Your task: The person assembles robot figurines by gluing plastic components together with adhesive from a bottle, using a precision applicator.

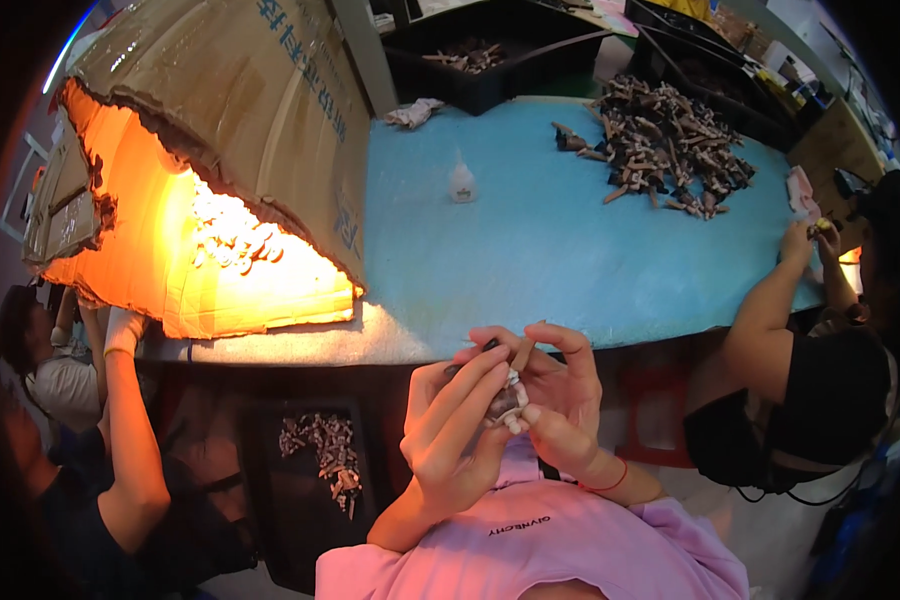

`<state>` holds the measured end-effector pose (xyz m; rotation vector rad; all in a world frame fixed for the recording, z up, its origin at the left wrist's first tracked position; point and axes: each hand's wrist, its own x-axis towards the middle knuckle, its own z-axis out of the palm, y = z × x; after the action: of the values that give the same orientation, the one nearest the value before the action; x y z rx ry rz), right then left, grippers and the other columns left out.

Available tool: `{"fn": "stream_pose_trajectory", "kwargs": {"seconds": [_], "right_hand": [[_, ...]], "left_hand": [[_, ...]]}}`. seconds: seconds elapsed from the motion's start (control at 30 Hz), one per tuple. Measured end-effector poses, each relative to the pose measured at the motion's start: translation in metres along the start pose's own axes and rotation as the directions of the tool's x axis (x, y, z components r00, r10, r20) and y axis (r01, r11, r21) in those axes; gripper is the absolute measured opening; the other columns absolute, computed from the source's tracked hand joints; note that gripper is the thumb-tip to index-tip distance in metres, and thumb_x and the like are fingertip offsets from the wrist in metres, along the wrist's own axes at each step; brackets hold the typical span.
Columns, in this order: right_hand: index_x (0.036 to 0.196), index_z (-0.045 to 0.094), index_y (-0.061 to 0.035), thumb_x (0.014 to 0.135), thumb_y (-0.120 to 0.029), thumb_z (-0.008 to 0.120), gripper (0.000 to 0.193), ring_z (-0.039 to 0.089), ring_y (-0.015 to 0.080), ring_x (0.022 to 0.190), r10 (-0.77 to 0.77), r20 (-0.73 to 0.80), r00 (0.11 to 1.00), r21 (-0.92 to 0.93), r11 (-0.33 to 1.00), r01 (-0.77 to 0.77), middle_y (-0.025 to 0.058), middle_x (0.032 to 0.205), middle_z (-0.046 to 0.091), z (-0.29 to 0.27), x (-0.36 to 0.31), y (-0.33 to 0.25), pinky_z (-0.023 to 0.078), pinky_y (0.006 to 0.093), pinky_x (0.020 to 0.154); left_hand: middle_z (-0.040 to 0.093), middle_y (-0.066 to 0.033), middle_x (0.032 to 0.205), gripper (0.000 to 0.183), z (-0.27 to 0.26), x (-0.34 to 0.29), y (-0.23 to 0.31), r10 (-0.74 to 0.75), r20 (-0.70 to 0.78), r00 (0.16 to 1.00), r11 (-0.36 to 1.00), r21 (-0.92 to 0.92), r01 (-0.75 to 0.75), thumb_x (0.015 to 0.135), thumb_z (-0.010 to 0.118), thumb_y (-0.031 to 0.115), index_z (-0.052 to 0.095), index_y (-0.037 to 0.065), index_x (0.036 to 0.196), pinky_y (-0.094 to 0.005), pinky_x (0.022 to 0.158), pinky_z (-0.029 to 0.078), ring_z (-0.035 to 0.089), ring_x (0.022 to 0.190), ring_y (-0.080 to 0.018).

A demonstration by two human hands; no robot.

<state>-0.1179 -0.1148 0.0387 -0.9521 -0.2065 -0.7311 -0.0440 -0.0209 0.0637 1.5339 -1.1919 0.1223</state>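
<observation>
Head view, and both hands are up front, just off the near edge of the blue counter (440, 265), working over one small figure (508, 402)! It's brown and white, pinched between them, with a tan, stick-like piece (522, 352) rising from its top. Left hand (440, 430): fingers curled nearly closed, gripping the figure from its left side. Right hand (573, 410): thumb pressed low on the figure, index finger arched up to the tan piece, fingers closed to a loose pinch. Dark bits show by the left fingertips, too small to make out.

Look across the counter: a little white bottle (462, 185) stands upright near the middle, and a big heap of brown and pale pieces (670, 150) fills the far right. Over on the left, a torn cardboard box (270, 130) glows orange inside, pale pieces (235, 232) lit up within. Down below, left of the hands, a black tray (265, 520) holds more small parts (325, 450). Co-workers on both flanks: a bare arm (135, 430) at left, a person in black (820, 400) at right, hands over the counter's edge!
</observation>
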Motion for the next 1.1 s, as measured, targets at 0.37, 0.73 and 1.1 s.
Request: {"fn": "stream_pose_trajectory", "kwargs": {"seconds": [0.37,0.73,1.1], "right_hand": [[0.128,0.024,-0.0038,0.077,0.004,0.044,0.056,0.042,0.0353,0.117,-0.008,0.039,0.999,-0.022,1.0,0.009,0.0297,0.127,0.035,-0.0003,-0.0006,0.0048,0.036,0.044,0.098],[0.129,0.022,-0.0023,0.077,0.004,0.044,0.056,0.043,0.0355,0.117,-0.002,0.031,1.0,-0.037,0.999,0.004,0.0306,0.127,0.034,0.0028,-0.0002,0.0041,0.036,0.0441,0.098],[0.129,0.022,-0.0031,0.076,0.004,0.045,0.057,0.044,0.0362,0.115,0.024,0.027,0.999,-0.072,0.997,-0.022,0.0305,0.127,0.035,0.0047,0.0006,0.0038,0.037,0.0445,0.097]], "left_hand": [[0.06,-0.0179,0.106,0.045,-0.0065,-0.0012,-0.001,0.025,0.019,1.0,1.0,-0.005,-0.025,0.056,0.066,-0.005,0.06,-0.006,0.1,-0.0345,0.075,0.046,0.053,0.086,-0.03],[0.059,-0.0174,0.107,0.044,-0.0084,-0.0025,-0.0032,0.029,0.019,0.999,0.999,-0.018,-0.029,0.058,0.068,-0.002,0.06,-0.006,0.101,-0.0349,0.075,0.046,0.054,0.088,-0.0303],[0.061,-0.019,0.104,0.043,-0.01,-0.0027,-0.0058,0.042,0.006,0.999,0.999,-0.018,-0.041,0.058,0.066,-0.001,0.06,-0.007,0.1,-0.0367,0.077,0.045,0.054,0.086,-0.0303]]}}
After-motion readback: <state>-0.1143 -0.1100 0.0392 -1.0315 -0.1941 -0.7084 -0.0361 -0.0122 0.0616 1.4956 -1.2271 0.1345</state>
